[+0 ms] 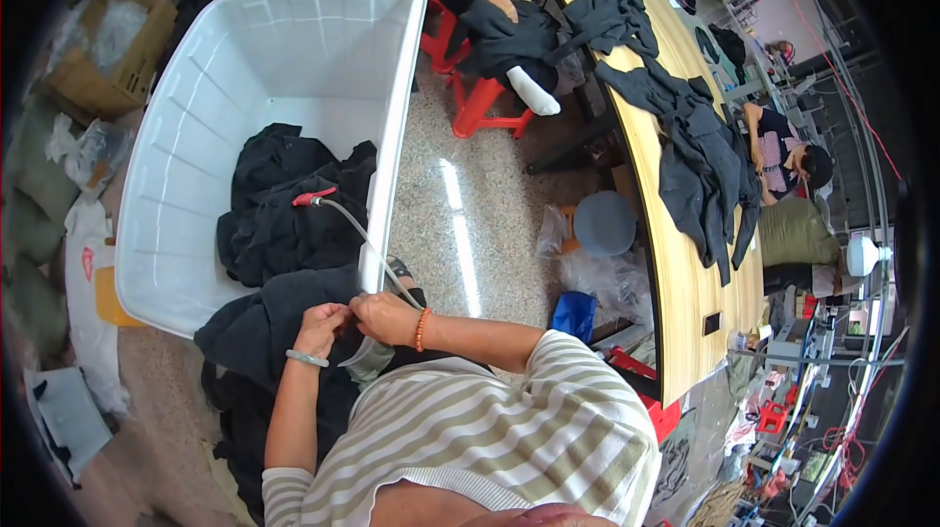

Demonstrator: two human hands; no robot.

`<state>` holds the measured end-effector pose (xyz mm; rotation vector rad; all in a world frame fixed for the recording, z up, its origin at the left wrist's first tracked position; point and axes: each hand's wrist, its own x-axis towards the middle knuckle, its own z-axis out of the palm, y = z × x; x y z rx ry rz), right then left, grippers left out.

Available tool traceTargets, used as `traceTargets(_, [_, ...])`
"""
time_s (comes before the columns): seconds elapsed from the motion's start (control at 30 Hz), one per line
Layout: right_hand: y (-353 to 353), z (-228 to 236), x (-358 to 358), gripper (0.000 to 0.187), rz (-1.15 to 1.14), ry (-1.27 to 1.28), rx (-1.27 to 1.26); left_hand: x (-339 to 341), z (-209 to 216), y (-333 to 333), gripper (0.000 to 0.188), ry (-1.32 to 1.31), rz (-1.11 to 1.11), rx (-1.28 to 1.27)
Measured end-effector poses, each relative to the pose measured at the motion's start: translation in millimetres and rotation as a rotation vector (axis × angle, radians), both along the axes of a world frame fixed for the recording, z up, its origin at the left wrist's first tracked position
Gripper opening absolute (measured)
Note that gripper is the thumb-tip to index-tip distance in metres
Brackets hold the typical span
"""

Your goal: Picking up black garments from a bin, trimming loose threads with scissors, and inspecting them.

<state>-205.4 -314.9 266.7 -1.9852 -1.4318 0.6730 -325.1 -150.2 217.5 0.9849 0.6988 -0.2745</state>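
Note:
A dark garment [279,316] lies bunched over the near rim of a large white tub [162,223]. My left hand [321,331] is closed on the garment's edge, with a pale bangle at its wrist. Right beside it, my right hand [389,319] is also closed, its fingers pinching at the same edge; their tips are partly hidden. More dark garments [304,169] are heaped inside the tub. A red-handled nozzle [315,197] on a grey hose [367,238] rests over that heap, the hose crossing the tub's right rim near my right hand.
A long wooden table [685,331] with dark garments [695,165] stands to the right. At the far side, a person sits by red stools [480,116], dark cloth on the lap. A grey-topped stool [604,223], a cardboard box [108,47] and plastic bags [612,282] surround the tub.

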Motion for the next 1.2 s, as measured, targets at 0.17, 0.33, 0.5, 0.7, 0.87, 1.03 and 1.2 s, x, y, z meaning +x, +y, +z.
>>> traceTargets(0.17, [-4.0,-8.6,-2.1,0.021,0.02,0.017,-0.077,-12.0,55.4,-24.4,0.024,-0.28,-0.126,0.214])
traceTargets(0.33, [1.7,1.3,4.0,0.019,0.119,0.134,-0.091,-17.2,47.3,-22.2,0.014,-0.381,-0.295,1.055])
traceTargets(0.5, [-1.2,15.1,19.3,0.019,0.186,0.155,0.003,-13.5,40.9,-23.1,0.014,-0.409,-0.247,0.985])
traceTargets(0.7, [5.8,21.2,16.2,0.015,0.205,0.197,-0.043,-22.3,42.9,-24.5,0.017,-0.274,-0.262,0.962])
traceTargets(0.87, [10.2,31.1,11.1,0.018,0.026,0.548,-0.28,-62.7,72.7,-16.8,0.052,-0.203,-0.257,1.485])
traceTargets(1.03, [24.1,37.4,17.2,0.021,-0.08,0.707,-0.229,-104.4,60.1,-6.0,0.05,0.135,-0.402,1.876])
traceTargets(1.2, [33.0,12.5,32.9,0.023,-0.047,0.612,-0.209,-134.3,65.6,-11.3,0.034,0.12,-0.086,1.603])
